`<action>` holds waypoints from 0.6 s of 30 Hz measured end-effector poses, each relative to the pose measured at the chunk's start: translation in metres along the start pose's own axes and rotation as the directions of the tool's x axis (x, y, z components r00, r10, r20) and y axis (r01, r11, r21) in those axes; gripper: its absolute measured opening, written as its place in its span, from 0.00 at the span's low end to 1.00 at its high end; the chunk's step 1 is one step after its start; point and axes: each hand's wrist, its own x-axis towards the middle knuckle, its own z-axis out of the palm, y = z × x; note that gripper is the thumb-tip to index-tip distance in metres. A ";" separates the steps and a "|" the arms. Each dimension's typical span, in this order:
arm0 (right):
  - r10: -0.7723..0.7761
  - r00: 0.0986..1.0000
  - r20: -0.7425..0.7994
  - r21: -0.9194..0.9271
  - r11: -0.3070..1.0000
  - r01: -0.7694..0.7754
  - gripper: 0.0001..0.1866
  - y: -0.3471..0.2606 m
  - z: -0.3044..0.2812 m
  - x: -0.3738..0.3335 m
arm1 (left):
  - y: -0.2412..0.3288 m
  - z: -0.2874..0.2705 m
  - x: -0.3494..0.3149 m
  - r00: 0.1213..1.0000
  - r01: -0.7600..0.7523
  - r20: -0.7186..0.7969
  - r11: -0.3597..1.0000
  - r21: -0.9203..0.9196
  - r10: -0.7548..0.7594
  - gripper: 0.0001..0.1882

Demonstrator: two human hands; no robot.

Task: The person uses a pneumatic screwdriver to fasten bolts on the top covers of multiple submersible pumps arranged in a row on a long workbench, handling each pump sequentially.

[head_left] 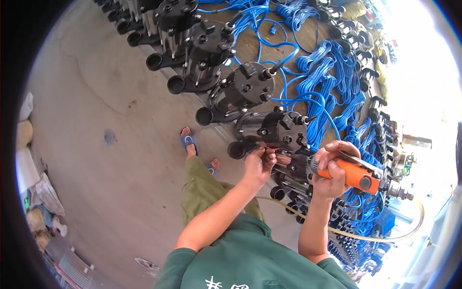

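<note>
My right hand (pixel 332 168) is wrapped round an orange air screwdriver (pixel 355 175). The tool's front end points left at a black submersible pump (pixel 272 127), and a pale yellow air hose (pixel 385 239) runs from its back end. With fingers pinched together, my left hand (pixel 260 165) is at the side of that pump, near its round outlet (pixel 236 150). What the left fingertips hold is too small to make out. A blue cable (pixel 323 103) leaves the pump's top end.
More black pumps (pixel 206 55) stand in a long row running away up the picture and down to the lower right. Coiled blue cables (pixel 317 72) lie beyond them. Concrete floor (pixel 120 159) stretches to the left, with bags and a grey crate (pixel 74 269) along its edge.
</note>
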 end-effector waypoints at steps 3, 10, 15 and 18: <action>-0.013 0.999 0.033 -0.003 1.000 0.013 0.22 0.002 0.006 -0.002 | 0.002 -0.007 -0.002 0.998 -0.053 0.042 0.998 0.042 0.051 0.10; 0.007 0.996 0.086 -0.056 0.998 -0.002 0.21 0.000 0.012 0.001 | 0.003 -0.018 0.006 0.992 -0.095 0.092 0.994 0.059 0.089 0.11; 0.005 0.996 0.090 -0.051 0.999 -0.001 0.17 0.005 0.011 0.004 | 0.002 -0.005 -0.003 0.991 -0.122 0.067 0.991 0.060 0.118 0.11; 0.050 0.994 0.092 -0.041 0.998 -0.047 0.15 0.011 0.013 0.000 | 0.012 -0.001 -0.011 0.994 -0.098 0.073 0.976 0.194 0.085 0.11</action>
